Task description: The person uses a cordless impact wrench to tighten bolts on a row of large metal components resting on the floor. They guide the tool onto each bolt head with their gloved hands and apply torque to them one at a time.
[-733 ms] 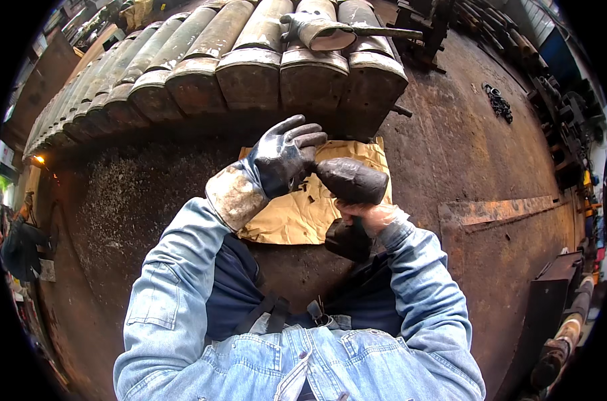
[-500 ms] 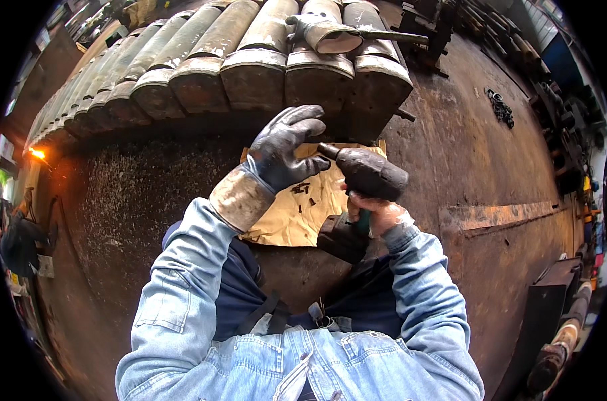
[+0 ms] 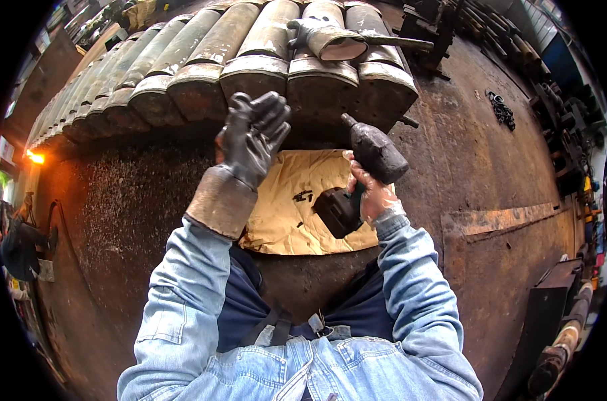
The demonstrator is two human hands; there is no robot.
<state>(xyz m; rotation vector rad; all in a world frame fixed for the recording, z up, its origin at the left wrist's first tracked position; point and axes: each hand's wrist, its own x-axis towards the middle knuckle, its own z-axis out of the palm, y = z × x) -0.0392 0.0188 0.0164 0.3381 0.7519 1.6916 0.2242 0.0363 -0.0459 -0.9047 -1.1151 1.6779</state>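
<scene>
My left hand [image 3: 251, 144], in a black leather glove with a tan cuff, is raised before the row of metal pieces, fingers stretched out and holding nothing. My right hand [image 3: 375, 200], under what looks like a thin clear glove, grips the handle of a dark cordless impact driver [image 3: 380, 152]. The driver's nose points up and to the left, toward the metal row; its battery [image 3: 337, 212] hangs over the brown paper [image 3: 283, 230]. On that paper, between my hands, lie several small dark bolts [image 3: 303, 196].
A long row of rounded metal pieces [image 3: 256, 79] runs across the far side. On top rest an empty grey glove [image 3: 337, 43] and a rod [image 3: 403, 43]. An orange flame or glow [image 3: 34, 157] shows far left. A flat metal strip [image 3: 500, 219] lies right; a dark chain [image 3: 500, 110] lies beyond.
My left hand has moved left and away from the driver's nose, its fingers straightening. The driver has shifted slightly right and tipped more upright in my right hand.
</scene>
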